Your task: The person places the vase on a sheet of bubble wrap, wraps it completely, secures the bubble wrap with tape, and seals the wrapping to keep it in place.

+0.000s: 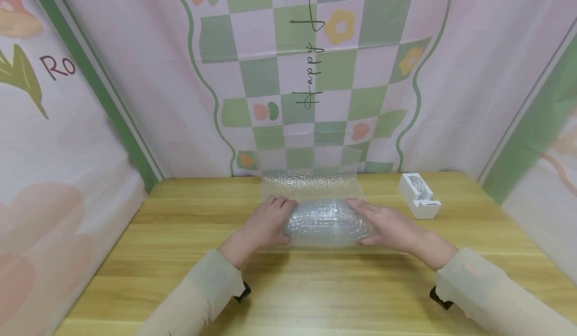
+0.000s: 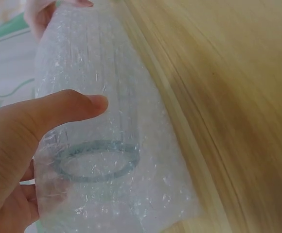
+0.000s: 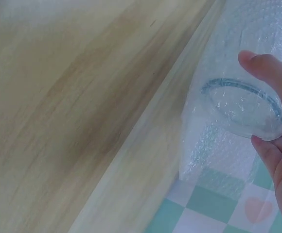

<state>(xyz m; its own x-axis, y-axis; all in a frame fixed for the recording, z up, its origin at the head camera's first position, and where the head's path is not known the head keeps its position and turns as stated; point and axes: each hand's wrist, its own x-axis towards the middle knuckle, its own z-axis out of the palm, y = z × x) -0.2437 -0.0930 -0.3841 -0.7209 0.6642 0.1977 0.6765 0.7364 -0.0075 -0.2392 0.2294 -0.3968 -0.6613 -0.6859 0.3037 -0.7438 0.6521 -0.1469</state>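
head view, bundle: a clear, round-ended thing in bubble wrap (image 1: 326,222) lies on its side just below the centre of the frame, on the wooden counter (image 1: 315,296), perhaps because lying flat suits a roll.
head view, left grip: the person's left grip (image 1: 269,221) is curled on the bundle's left end.
head view, right grip: the right grip (image 1: 386,226) holds the opposite end, seemingly so the two share the load and keep the bundle level.
head view, loose sheet: unrolled wrap (image 1: 311,183) spreads above the bundle toward the patterned cloth (image 1: 297,70), probably leaving the near side free for the arms.
head view, tape dispenser: a white dispenser (image 1: 416,198) stands right of centre, near the right grip yet apart, likely to be within reach without crowding the roll.
left wrist view, thumb: it lies across the wrap at the left of the frame, fingers behind, clamped on the bundle; a round rim (image 2: 95,178) shows through below.
right wrist view, thumb: at the right edge, thumb above and fingers below the other rim (image 3: 243,83), apparently pinching wrap and contents together so neither slips.
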